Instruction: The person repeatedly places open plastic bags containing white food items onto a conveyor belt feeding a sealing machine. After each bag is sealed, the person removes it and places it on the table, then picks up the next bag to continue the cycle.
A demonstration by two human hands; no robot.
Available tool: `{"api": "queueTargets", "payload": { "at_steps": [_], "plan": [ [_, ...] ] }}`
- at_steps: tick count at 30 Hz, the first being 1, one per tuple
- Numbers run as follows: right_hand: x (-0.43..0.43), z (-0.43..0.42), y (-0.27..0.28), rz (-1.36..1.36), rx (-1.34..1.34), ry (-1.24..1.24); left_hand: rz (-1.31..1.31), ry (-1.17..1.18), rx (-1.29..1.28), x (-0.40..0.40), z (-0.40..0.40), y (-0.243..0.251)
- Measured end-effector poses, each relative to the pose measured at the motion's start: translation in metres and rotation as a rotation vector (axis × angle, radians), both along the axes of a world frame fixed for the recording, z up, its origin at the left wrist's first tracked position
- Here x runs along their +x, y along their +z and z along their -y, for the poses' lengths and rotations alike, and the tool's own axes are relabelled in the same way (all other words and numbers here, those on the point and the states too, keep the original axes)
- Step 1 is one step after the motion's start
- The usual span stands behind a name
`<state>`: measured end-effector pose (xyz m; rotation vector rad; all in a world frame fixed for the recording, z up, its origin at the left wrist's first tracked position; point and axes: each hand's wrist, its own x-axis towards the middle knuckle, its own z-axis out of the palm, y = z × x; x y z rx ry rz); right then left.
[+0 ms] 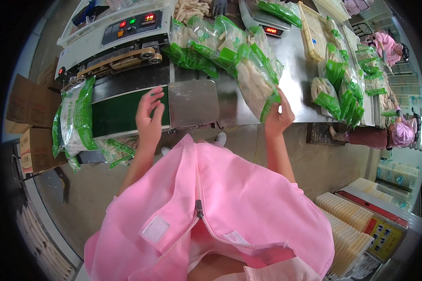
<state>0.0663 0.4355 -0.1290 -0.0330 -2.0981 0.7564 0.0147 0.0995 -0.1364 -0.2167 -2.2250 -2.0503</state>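
Note:
My right hand [280,113] grips the lower edge of a green-and-clear plastic bag [253,82] filled with pale, finger-shaped pieces. The bag lies tilted against other filled bags [228,40] on the steel table. With nothing in it and its fingers parted, my left hand [150,110] hovers over the right end of a green conveyor belt [126,110], near a steel plate [193,103]. At the belt's left end a filled green-and-white bag [78,116] stands below a band sealing machine [126,35] with lit displays.
A digital scale [267,21] holds a bag at the back. Further right are a cream plastic tray [311,35] and more filled bags [341,84]. Co-workers [390,47] in pink work at the right. Cardboard boxes [38,147] stand left; stacked trays [348,232] are at lower right.

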Motion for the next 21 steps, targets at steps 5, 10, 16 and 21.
{"api": "queueTargets", "payload": {
  "at_steps": [5,10,16,21],
  "plan": [
    [0.025,0.040,0.076,0.004,-0.334,-0.008,-0.098,-0.194,-0.014,-0.016,-0.030,0.037],
    [0.021,0.071,0.088,-0.212,-0.332,0.306,-0.196,-0.277,0.359,-0.033,-0.047,0.080],
    [0.005,0.091,0.068,-0.163,-0.438,0.510,-0.346,-0.136,0.502,-0.030,-0.031,0.108],
    [-0.011,0.109,0.052,-0.154,-0.784,0.679,-0.180,-0.106,0.504,-0.029,-0.009,0.063]
  ]
}}
